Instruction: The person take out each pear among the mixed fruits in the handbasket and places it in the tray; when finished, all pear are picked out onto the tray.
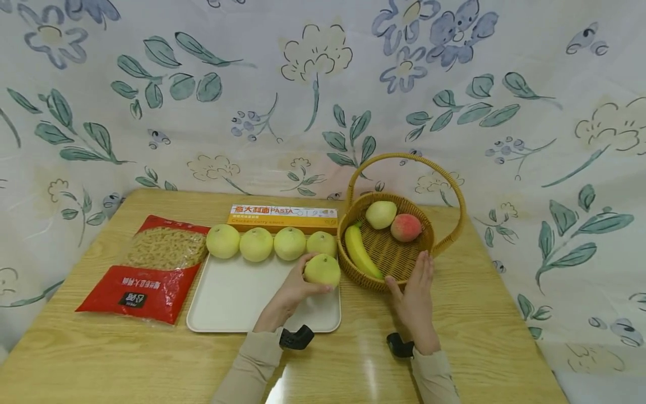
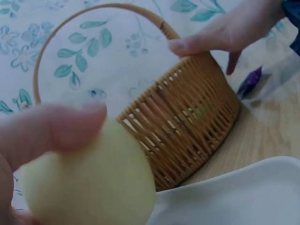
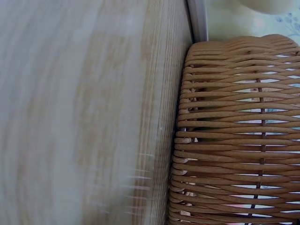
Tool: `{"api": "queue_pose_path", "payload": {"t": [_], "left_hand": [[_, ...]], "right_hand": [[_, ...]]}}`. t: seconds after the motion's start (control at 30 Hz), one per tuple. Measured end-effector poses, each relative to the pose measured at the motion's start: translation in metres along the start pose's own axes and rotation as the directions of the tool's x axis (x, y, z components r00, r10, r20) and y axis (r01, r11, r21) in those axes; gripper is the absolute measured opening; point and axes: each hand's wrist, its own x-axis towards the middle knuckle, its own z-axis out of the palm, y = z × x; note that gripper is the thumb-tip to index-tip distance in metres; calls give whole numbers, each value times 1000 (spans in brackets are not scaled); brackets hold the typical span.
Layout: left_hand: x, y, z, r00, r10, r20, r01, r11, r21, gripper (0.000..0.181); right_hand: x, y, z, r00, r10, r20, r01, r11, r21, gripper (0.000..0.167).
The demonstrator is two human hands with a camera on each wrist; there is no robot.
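In the head view my left hand (image 1: 298, 286) grips a round yellow-green fruit (image 1: 323, 270) above the right part of a white tray (image 1: 237, 303). The left wrist view shows the thumb (image 2: 56, 129) pressed on the same fruit (image 2: 93, 178). Several similar fruits, such as this one (image 1: 256, 244), line the tray's back edge. My right hand (image 1: 416, 303) touches the wicker basket (image 1: 370, 280) at its front right, fingers extended along the rim. Inside the basket are a banana (image 1: 360, 252), a peach (image 1: 406, 228) and a pale green fruit (image 1: 381, 215). The right hand is not visible in the right wrist view.
A red bag of pasta (image 1: 151, 269) lies left of the tray. Behind the tray is a pasta box (image 1: 282, 217). The basket's tall handle (image 1: 409, 157) arches upward. A small purple item (image 2: 251, 82) shows beyond the basket. Floral cloth (image 1: 282, 140) hangs behind the wooden table (image 1: 353, 359).
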Motion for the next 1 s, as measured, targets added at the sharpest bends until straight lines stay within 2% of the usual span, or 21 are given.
{"api": "queue_pose_path", "payload": {"t": [0.07, 0.17, 0.3, 0.4, 0.57, 0.73, 0.87, 1.0], "left_hand": [[1, -3, 3, 999, -10, -41, 9, 1000, -12, 87], [2, -5, 7, 994, -2, -110, 5, 1000, 25, 87], [3, -7, 12, 981, 36, -189, -12, 992, 129, 87], [3, -9, 16, 971, 81, -223, -33, 977, 211, 88], [1, -7, 21, 954, 154, -258, -65, 945, 321, 87], [-6, 3, 23, 939, 182, -293, -72, 934, 350, 81], [-14, 18, 22, 926, 241, -290, -136, 931, 338, 68], [-20, 36, 17, 916, 307, -259, -215, 920, 328, 57]], "right_hand": [[0, 0, 0, 1000, -2, 3, 2, 1000, -2, 100], [1, 1, 1, 1000, 1, 2, -1, 1000, -3, 100], [2, 0, 1, 1000, 2, -1, -2, 1000, 2, 100], [2, 0, 1, 1000, 2, 2, -2, 1000, 10, 101], [1, 0, 1, 1000, 4, -6, -3, 1000, 18, 101], [0, 1, 2, 1000, -5, -16, 5, 1000, 11, 101], [0, 0, 2, 1000, 3, -15, -3, 1000, 6, 102], [0, -1, 1, 1000, 11, -13, -11, 1000, 4, 101]]}}
